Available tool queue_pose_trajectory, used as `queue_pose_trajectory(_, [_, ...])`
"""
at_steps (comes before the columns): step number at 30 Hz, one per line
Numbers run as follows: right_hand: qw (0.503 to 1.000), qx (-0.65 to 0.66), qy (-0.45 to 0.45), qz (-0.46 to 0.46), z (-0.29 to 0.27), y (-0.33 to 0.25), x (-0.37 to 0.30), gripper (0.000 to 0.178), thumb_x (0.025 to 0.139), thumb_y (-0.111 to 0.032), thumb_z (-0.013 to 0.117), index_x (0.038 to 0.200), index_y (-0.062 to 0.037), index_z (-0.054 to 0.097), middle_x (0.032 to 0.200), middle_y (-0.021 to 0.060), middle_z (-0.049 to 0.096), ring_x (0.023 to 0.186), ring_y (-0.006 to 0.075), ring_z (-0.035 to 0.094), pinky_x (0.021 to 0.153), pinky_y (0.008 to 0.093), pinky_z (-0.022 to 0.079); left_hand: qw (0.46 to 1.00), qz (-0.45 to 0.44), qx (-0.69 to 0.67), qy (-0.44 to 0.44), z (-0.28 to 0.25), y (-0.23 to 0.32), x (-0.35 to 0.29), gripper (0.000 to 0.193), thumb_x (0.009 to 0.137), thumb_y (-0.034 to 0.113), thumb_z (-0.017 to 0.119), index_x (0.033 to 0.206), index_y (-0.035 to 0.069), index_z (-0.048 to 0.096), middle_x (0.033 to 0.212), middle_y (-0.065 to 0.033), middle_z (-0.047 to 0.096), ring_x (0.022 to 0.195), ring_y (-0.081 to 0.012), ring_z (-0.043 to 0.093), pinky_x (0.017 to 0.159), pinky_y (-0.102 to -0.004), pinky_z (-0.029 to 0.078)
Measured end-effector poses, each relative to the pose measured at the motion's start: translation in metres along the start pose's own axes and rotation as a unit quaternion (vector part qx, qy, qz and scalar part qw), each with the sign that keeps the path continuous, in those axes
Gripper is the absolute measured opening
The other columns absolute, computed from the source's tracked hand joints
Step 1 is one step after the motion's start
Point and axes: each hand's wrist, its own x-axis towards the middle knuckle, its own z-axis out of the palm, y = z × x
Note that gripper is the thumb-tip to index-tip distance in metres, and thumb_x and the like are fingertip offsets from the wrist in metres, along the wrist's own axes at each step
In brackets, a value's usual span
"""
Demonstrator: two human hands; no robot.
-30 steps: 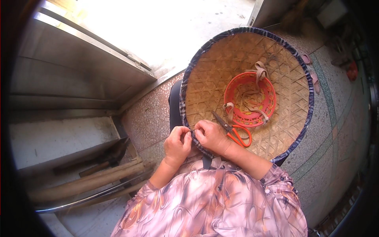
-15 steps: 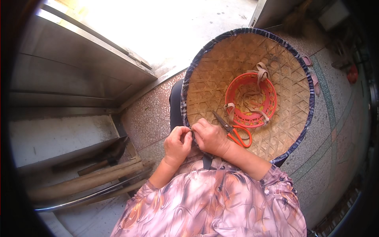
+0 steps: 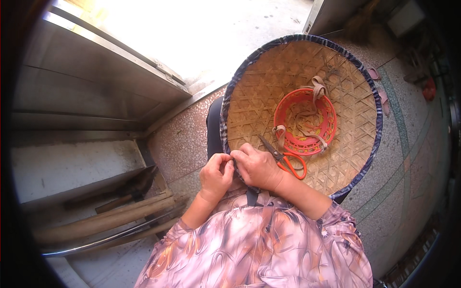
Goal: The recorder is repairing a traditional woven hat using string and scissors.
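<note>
On my lap rests a wide, round bamboo-woven piece (image 3: 259,91), like a shallow tray or a hat turned over, its rim bound in dark patterned cloth (image 3: 230,81). My left hand (image 3: 215,175) is closed in a pinch at the near left rim. Beside it, my right hand (image 3: 256,167) has its fingers closed on the cloth edge there. What lies exactly between the fingertips is hidden. Scissors with orange handles (image 3: 294,165) lie on the weave next to my right hand. A red openwork plastic basket (image 3: 330,113) with pale cloth straps (image 3: 318,88) sits farther in.
To my left stand metal panels (image 3: 86,72) and a pale box-like ledge (image 3: 72,165). Wooden poles (image 3: 110,216) and a shiny metal tube (image 3: 96,247) lie below it. Pink slippers (image 3: 382,98) are on the speckled floor (image 3: 389,192) at right. A bright doorway opens ahead.
My right hand has shifted very slightly left toward my left fingertips. The scissors, basket and woven piece stay in place.
</note>
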Motion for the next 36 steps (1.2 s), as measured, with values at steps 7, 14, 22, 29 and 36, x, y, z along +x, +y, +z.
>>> queue_pose_trajectory(7, [0.995,0.082,0.014,0.058,0.001,-0.001,-0.002,0.024,0.072,-0.014,0.064,0.092,-0.0040,0.054,0.083,0.0124,0.055,0.068,0.0285,0.058,0.061,0.0369,0.048,1.000,0.030,0.003,0.002,0.000,-0.001,-0.001,0.008,0.079,0.004,0.061,0.087,0.003,0.060,0.074,-0.0086,0.059,0.061,-0.0182,0.059,0.056,-0.0281,0.046])
queue_pose_trajectory(14, [0.989,0.108,0.000,0.098,0.007,0.002,0.000,0.014,0.075,-0.013,0.063,0.083,-0.0035,0.056,0.079,0.0126,0.057,0.070,0.0299,0.060,0.062,0.0379,0.048,0.998,0.064,0.026,0.000,-0.001,-0.002,0.000,0.008,0.079,0.004,0.060,0.086,0.005,0.057,0.078,-0.0100,0.058,0.065,-0.0269,0.061,0.057,-0.0331,0.048])
queue_pose_trajectory(22, [0.991,0.080,0.017,0.109,0.009,0.009,-0.003,0.007,0.075,-0.010,0.059,0.079,-0.0043,0.059,0.078,0.0119,0.059,0.071,0.0305,0.060,0.063,0.0379,0.048,0.998,0.043,0.038,0.024,-0.003,-0.010,0.001,0.009,0.079,0.001,0.059,0.088,0.003,0.057,0.073,-0.0113,0.056,0.061,-0.0215,0.057,0.057,-0.0295,0.046])
queue_pose_trajectory(29, [0.988,0.084,0.006,0.130,0.006,0.007,-0.003,0.008,0.075,-0.011,0.059,0.078,-0.0048,0.059,0.077,0.0110,0.060,0.070,0.0298,0.060,0.062,0.0383,0.048,0.986,0.159,0.030,0.031,-0.010,0.006,0.009,0.026,0.073,0.003,0.065,0.099,0.005,0.062,0.083,-0.0118,0.056,0.070,-0.0258,0.058,0.060,-0.0332,0.047])
queue_pose_trajectory(36, [0.987,0.086,0.007,0.136,0.007,0.014,-0.004,0.009,0.075,-0.013,0.060,0.080,-0.0047,0.060,0.078,0.0122,0.060,0.071,0.0315,0.061,0.063,0.0394,0.048,0.978,0.181,0.107,-0.008,-0.008,0.018,0.018,0.024,0.063,0.003,0.070,0.087,0.005,0.067,0.078,-0.0113,0.051,0.073,-0.0256,0.053,0.062,-0.0333,0.044])
